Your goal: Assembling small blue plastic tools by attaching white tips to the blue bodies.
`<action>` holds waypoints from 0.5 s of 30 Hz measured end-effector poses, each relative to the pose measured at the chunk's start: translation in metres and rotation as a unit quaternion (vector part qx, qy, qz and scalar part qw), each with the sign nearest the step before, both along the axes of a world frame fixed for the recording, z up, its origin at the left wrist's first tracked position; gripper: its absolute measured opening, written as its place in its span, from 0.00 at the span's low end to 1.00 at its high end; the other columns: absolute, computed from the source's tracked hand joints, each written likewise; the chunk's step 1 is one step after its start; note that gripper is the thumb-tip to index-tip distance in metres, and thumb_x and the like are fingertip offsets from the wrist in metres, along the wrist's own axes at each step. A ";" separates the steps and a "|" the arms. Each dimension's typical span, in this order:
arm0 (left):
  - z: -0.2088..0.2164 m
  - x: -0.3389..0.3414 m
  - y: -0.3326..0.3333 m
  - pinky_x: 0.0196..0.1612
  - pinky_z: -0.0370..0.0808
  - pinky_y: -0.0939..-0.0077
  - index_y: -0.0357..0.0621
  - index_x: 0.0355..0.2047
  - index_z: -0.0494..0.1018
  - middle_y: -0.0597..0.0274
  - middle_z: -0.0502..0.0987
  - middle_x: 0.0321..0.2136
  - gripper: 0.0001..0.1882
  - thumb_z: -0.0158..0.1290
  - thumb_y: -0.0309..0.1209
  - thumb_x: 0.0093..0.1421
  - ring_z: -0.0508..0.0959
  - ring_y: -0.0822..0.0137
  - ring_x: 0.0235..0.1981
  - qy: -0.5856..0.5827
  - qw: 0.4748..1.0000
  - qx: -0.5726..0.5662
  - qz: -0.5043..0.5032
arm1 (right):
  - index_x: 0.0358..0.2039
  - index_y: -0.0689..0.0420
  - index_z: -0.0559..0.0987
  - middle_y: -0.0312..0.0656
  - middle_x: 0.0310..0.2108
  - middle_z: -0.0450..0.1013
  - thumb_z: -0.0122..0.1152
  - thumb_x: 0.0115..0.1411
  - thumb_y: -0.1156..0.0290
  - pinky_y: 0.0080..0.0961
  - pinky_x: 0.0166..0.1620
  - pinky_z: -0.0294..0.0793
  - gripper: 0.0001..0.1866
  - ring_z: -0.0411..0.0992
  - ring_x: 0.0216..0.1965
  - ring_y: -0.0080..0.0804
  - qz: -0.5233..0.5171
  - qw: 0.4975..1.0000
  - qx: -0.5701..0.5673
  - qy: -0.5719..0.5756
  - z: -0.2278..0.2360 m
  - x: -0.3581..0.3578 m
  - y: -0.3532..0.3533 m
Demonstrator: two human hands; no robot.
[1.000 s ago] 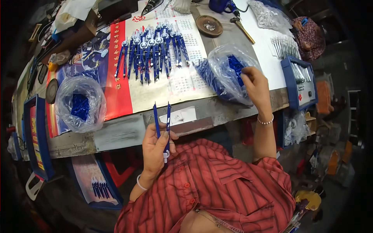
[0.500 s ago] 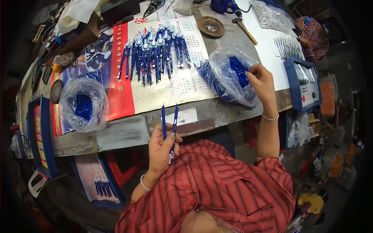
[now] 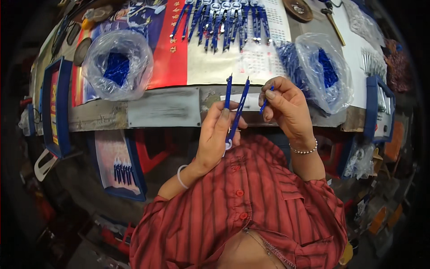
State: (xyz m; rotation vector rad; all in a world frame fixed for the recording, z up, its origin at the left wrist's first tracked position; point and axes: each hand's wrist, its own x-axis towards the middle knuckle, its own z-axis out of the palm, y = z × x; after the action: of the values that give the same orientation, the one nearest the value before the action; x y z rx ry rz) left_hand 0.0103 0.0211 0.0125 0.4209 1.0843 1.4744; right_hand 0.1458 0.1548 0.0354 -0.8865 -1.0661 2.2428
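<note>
My left hand [image 3: 210, 136] is closed around the lower part of a blue drawing compass [image 3: 238, 107], its two legs pointing up and slightly apart, its pale head down near the red striped shirt. Close beside it on the right, my right hand [image 3: 292, 110] pinches a small, slim blue plastic piece [image 3: 263, 106] between thumb and fingers. The piece is apart from the compass. A clear plastic bag [image 3: 307, 47] of small blue pieces stands open on the table, to the right of my right hand.
Many similar blue compasses [image 3: 224, 22] lie in rows on a printed sheet. Another clear bag [image 3: 142, 67] of blue pieces stands at the left. Blue-framed trays flank the table [image 3: 163, 107]; a lower tray [image 3: 139, 168] holds several compasses. A hammer [image 3: 333, 27] lies at the far right.
My right hand has come out of the right bag, moving left toward the compass with a small blue piece in its fingers. My left hand still holds the compass. The view has shifted.
</note>
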 end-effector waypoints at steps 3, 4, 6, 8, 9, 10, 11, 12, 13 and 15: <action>-0.001 -0.002 -0.003 0.21 0.65 0.88 0.41 0.48 0.62 0.59 0.73 0.28 0.16 0.37 0.39 0.68 0.68 0.80 0.17 -0.011 1.000 -0.008 0.016 | 0.36 0.61 0.71 0.42 0.28 0.73 0.55 0.60 0.73 0.12 0.23 0.70 0.06 0.69 0.19 0.19 0.010 1.000 -0.008 -0.002 -0.005 -0.011 -0.008; -0.002 -0.003 -0.003 0.21 0.65 0.88 0.41 0.48 0.62 0.60 0.73 0.28 0.16 0.37 0.39 0.68 0.68 0.79 0.17 -0.013 1.000 -0.005 0.018 | 0.36 0.61 0.72 0.42 0.28 0.73 0.55 0.60 0.73 0.12 0.23 0.70 0.06 0.69 0.19 0.19 0.012 1.000 0.005 -0.010 -0.006 -0.013 -0.010; -0.004 -0.004 -0.004 0.21 0.65 0.88 0.41 0.47 0.62 0.60 0.73 0.28 0.16 0.37 0.40 0.68 0.68 0.79 0.17 -0.017 1.000 -0.002 0.016 | 0.36 0.61 0.72 0.41 0.28 0.74 0.55 0.60 0.73 0.12 0.23 0.69 0.06 0.69 0.19 0.19 0.016 1.000 0.016 -0.019 -0.007 -0.016 -0.014; -0.005 -0.005 -0.004 0.21 0.65 0.88 0.41 0.48 0.61 0.60 0.73 0.28 0.16 0.39 0.39 0.68 0.68 0.78 0.18 -0.027 1.000 -0.003 0.016 | 0.37 0.61 0.72 0.41 0.29 0.74 0.56 0.60 0.74 0.12 0.25 0.69 0.06 0.68 0.20 0.18 0.021 0.998 0.046 -0.043 -0.009 -0.019 -0.017; -0.005 -0.006 -0.004 0.21 0.65 0.88 0.41 0.49 0.60 0.60 0.73 0.28 0.15 0.41 0.37 0.67 0.69 0.78 0.18 -0.035 0.999 -0.004 0.015 | 0.37 0.61 0.72 0.41 0.29 0.74 0.56 0.60 0.74 0.12 0.25 0.69 0.06 0.68 0.20 0.18 0.023 0.998 0.046 -0.043 -0.009 -0.020 -0.019; -0.005 -0.005 -0.004 0.21 0.65 0.88 0.41 0.49 0.60 0.60 0.73 0.28 0.15 0.41 0.37 0.67 0.69 0.78 0.18 -0.036 0.999 -0.004 0.016 | 0.37 0.61 0.72 0.39 0.28 0.74 0.57 0.59 0.75 0.13 0.25 0.69 0.07 0.68 0.20 0.18 0.027 0.997 0.052 -0.054 -0.008 -0.021 -0.022; -0.006 -0.005 -0.003 0.21 0.65 0.88 0.41 0.48 0.60 0.60 0.73 0.28 0.14 0.44 0.33 0.65 0.68 0.78 0.18 -0.012 1.000 -0.002 0.019 | 0.37 0.61 0.72 0.38 0.28 0.74 0.58 0.58 0.76 0.13 0.26 0.69 0.07 0.68 0.21 0.18 0.031 0.996 0.057 -0.064 -0.007 -0.022 -0.024; -0.007 -0.005 -0.002 0.21 0.65 0.87 0.40 0.48 0.60 0.61 0.73 0.27 0.14 0.46 0.29 0.64 0.68 0.78 0.18 0.011 1.000 -0.001 0.021 | 0.36 0.61 0.71 0.37 0.28 0.73 0.59 0.57 0.78 0.13 0.28 0.70 0.08 0.69 0.23 0.18 0.031 0.997 0.051 -0.056 -0.008 -0.022 -0.026; -0.007 -0.006 -0.001 0.21 0.65 0.87 0.40 0.48 0.60 0.61 0.73 0.27 0.14 0.46 0.29 0.64 0.68 0.78 0.18 0.011 1.000 -0.002 0.021 | 0.36 0.61 0.71 0.37 0.28 0.73 0.59 0.57 0.78 0.13 0.28 0.70 0.08 0.69 0.23 0.18 0.032 0.997 0.050 -0.056 -0.008 -0.022 -0.027; -0.007 -0.006 -0.001 0.20 0.64 0.88 0.40 0.48 0.61 0.65 0.71 0.27 0.15 0.48 0.22 0.61 0.67 0.81 0.18 -0.005 0.999 0.009 0.054 | 0.35 0.61 0.72 0.36 0.27 0.72 0.59 0.57 0.78 0.14 0.30 0.71 0.07 0.70 0.26 0.18 0.037 0.989 0.119 -0.084 -0.007 -0.022 -0.031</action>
State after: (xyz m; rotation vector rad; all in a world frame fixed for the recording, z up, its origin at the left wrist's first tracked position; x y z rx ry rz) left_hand 0.0040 0.0199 0.0052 0.3719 1.1012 1.5797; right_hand 0.1242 0.1238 0.0286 -0.9571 -1.4311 2.0709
